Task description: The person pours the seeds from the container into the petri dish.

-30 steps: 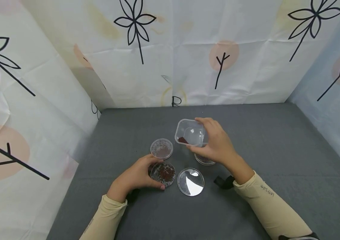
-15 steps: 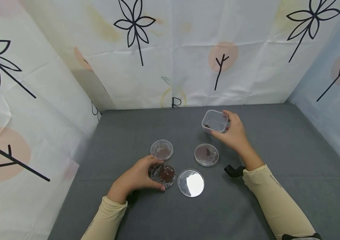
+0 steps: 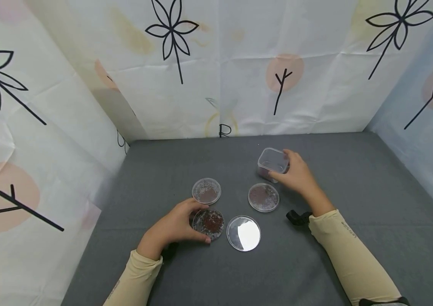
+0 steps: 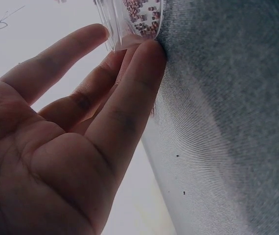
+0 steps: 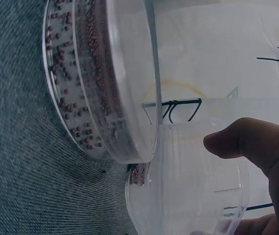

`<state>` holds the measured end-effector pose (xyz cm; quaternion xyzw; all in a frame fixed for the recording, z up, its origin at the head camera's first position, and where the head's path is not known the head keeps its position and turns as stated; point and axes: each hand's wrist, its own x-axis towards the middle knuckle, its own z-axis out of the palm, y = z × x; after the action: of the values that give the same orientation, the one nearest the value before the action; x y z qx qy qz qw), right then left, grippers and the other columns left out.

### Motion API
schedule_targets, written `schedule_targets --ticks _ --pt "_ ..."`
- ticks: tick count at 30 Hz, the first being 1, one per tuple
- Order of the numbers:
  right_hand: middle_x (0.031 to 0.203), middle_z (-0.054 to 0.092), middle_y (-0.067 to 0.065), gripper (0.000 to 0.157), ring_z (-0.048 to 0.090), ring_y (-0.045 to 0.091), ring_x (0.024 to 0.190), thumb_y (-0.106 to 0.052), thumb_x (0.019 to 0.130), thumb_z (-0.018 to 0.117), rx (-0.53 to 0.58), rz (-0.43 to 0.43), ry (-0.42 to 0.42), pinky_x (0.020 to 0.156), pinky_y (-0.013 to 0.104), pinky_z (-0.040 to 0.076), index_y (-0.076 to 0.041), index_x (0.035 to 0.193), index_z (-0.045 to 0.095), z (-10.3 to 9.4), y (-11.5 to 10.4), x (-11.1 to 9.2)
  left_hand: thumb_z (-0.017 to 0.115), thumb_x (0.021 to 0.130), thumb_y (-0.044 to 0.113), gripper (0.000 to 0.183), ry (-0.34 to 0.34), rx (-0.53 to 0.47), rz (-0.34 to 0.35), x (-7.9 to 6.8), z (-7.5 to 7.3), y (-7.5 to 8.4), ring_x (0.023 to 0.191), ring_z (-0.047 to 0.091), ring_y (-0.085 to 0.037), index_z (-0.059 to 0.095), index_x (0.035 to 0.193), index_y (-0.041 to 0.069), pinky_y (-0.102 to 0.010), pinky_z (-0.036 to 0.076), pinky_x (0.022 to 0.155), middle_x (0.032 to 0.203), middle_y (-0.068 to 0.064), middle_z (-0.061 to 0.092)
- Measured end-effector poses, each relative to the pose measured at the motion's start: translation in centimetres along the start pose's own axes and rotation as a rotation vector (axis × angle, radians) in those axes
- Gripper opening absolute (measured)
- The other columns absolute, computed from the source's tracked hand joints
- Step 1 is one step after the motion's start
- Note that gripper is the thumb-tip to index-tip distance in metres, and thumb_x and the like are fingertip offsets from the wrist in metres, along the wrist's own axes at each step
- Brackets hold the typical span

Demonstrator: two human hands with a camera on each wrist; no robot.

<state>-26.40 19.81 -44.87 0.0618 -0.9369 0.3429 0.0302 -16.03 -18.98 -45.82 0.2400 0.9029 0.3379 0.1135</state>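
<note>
My left hand [image 3: 176, 223] curves round the rim of a round clear petri dish [image 3: 213, 222], thumb at the near side and fingers at the far side. Reddish-brown seed-like grains lie heaped and scattered in this dish. In the left wrist view, fingertips press the clear wall of the dish [image 4: 147, 19], low by the cloth. A clear, square plastic container [image 3: 271, 160] is pinched between thumb and fingers of my right hand [image 3: 298, 175]. Some of the same grains show low inside the container [image 5: 138, 174] in the right wrist view. It stands upright beyond a covered petri dish [image 3: 263, 198].
Another petri dish [image 3: 206, 191] with grains sits just beyond my left hand. A clear round lid [image 3: 244, 233] reflecting light lies flat to the right of the held dish. Grey cloth [image 3: 162, 170] covers the table, and printed fabric walls [image 3: 247, 93] stand around it.
The right hand has carried the square container right and away from the left dishes, then lowered it toward the table, uncovering the right-hand petri dish. The left hand stays on its dish.
</note>
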Motion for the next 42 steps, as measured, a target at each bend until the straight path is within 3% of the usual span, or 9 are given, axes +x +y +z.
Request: schedule_targets --ticks 4,8,14,20,25,29,32,36,42 --pt "0.157 0.041 0.034 0.097 0.049 0.051 0.137 -0.042 0.094 0.076 -0.051 0.011 -0.032 0.108 0.069 0.044 0.004 0.165 0.028 -0.1 -0.1 0.0 0.104 0.066 0.037 0.088 -0.003 -0.009 -0.013 0.0 0.0 0.1 0.123 0.063 -0.027 0.067 0.14 0.006 -0.05 0.054 0.105 0.136 -0.008 0.064" --pt "0.159 0.039 0.032 0.099 0.044 0.053 0.14 -0.045 0.092 0.077 -0.136 -0.002 0.0 0.106 0.072 0.043 -0.002 0.166 0.028 -0.3 -0.6 -0.4 0.104 0.067 0.037 0.088 -0.007 -0.011 -0.017 0.0 -0.1 0.1 0.124 0.063 -0.028 0.067 0.14 0.006 -0.051 0.054 0.105 0.136 -0.009 0.064" --pt "0.157 0.042 0.026 0.084 0.042 0.05 0.141 -0.034 0.092 0.082 -0.163 -0.179 0.048 0.107 0.071 0.043 -0.006 0.161 0.043 -0.8 -2.2 -1.1 0.104 0.067 0.037 0.089 -0.015 -0.023 -0.033 0.0 -0.1 0.2 0.125 0.062 -0.028 0.066 0.141 0.007 -0.051 0.053 0.106 0.138 -0.009 0.063" --pt "0.149 0.05 0.018 0.065 0.051 0.04 0.138 -0.018 0.091 0.086 -0.016 -0.461 -0.122 0.108 0.061 0.048 -0.003 0.148 0.058 -0.5 -4.8 -2.4 0.103 0.067 0.038 0.089 -0.017 -0.021 -0.037 0.0 0.0 0.2 0.124 0.063 -0.027 0.067 0.141 0.007 -0.051 0.054 0.105 0.137 -0.009 0.063" --pt "0.136 0.06 0.009 0.057 0.061 0.03 0.127 -0.014 0.087 0.088 0.006 -0.58 -0.313 0.103 0.05 0.054 -0.006 0.138 0.066 0.7 -6.6 -3.7 0.104 0.067 0.038 0.089 -0.016 -0.022 -0.04 0.1 0.0 0.3 0.123 0.063 -0.027 0.067 0.141 0.008 -0.05 0.054 0.105 0.136 -0.008 0.064" --pt "0.143 0.056 0.008 0.076 0.055 0.029 0.133 -0.02 0.077 0.095 -0.106 -0.568 -0.527 0.108 0.05 0.051 -0.012 0.145 0.063 1.6 -7.5 -5.0 0.103 0.067 0.039 0.089 -0.013 -0.011 -0.033 0.1 0.1 0.4 0.122 0.064 -0.027 0.067 0.141 0.007 -0.05 0.054 0.104 0.136 -0.009 0.064" --pt "0.154 0.049 0.013 0.093 0.047 0.035 0.142 -0.024 0.067 0.101 -0.242 -0.536 -0.638 0.111 0.055 0.048 -0.016 0.15 0.059 2.1 -7.7 -5.8 0.103 0.067 0.04 0.089 -0.008 -0.007 -0.029 0.1 0.0 0.4 0.123 0.063 -0.027 0.067 0.141 0.007 -0.05 0.054 0.105 0.136 -0.009 0.064" --pt "0.162 0.043 0.018 0.096 0.038 0.042 0.15 -0.029 0.061 0.104 -0.354 -0.536 -0.657 0.115 0.06 0.044 -0.02 0.147 0.062 2.8 -7.7 -6.4 0.103 0.067 0.038 0.088 -0.006 -0.019 -0.029 0.1 0.0 0.4 0.124 0.063 -0.026 0.067 0.141 0.007 -0.051 0.053 0.106 0.136 -0.008 0.064" --pt "0.164 0.041 0.018 0.088 0.032 0.045 0.155 -0.029 0.06 0.105 -0.367 -0.535 -0.66 0.12 0.065 0.037 -0.023 0.138 0.066 3.0 -7.8 -6.6 0.103 0.067 0.038 0.088 -0.009 -0.023 -0.023 0.1 0.0 0.4 0.124 0.063 -0.026 0.067 0.141 0.007 -0.049 0.055 0.105 0.136 -0.009 0.064"
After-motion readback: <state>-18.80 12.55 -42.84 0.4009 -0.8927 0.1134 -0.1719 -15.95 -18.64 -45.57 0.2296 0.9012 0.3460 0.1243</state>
